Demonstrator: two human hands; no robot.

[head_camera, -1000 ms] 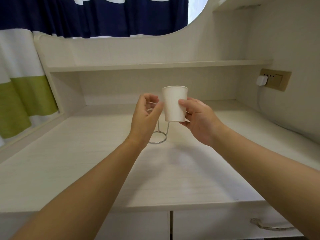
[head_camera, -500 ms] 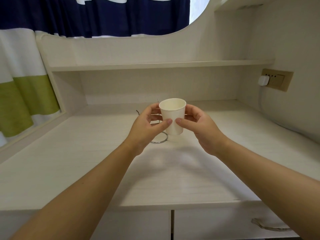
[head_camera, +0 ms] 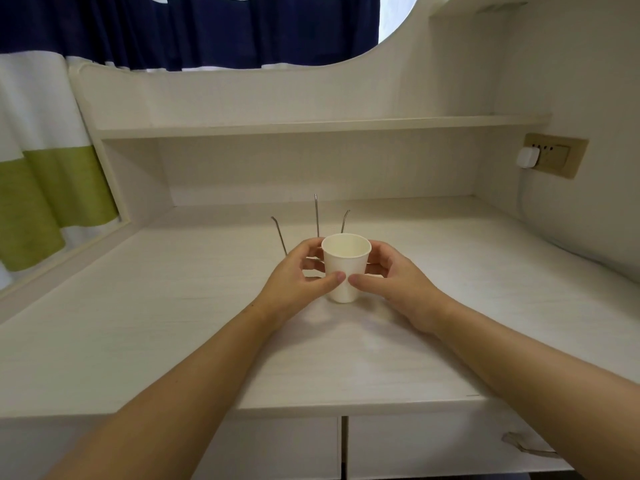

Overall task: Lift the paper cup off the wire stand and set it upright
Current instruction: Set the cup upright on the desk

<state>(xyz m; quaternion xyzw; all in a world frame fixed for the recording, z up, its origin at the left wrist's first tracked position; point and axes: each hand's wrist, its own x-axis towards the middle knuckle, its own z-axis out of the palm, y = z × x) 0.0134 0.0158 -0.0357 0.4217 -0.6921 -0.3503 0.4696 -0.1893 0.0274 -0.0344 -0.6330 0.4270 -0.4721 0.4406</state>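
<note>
Two bare hands frame a white paper cup (head_camera: 345, 268) at the middle of a pale desk (head_camera: 138, 323). From the left, the left hand (head_camera: 300, 278) curls around the cup's side at nine o'clock, thumb pressed on the near wall. The cup stands mouth up, its base on or just above the desk; contact cannot be told. At three o'clock the right hand (head_camera: 393, 280) mirrors that hold, thumb tip almost meeting the other. Behind the cup, at twelve o'clock, three prongs of the bare wire stand (head_camera: 316, 216) rise. The setting-down step looks nearly finished; next, both hands should loosen gently without tipping the cup
</note>
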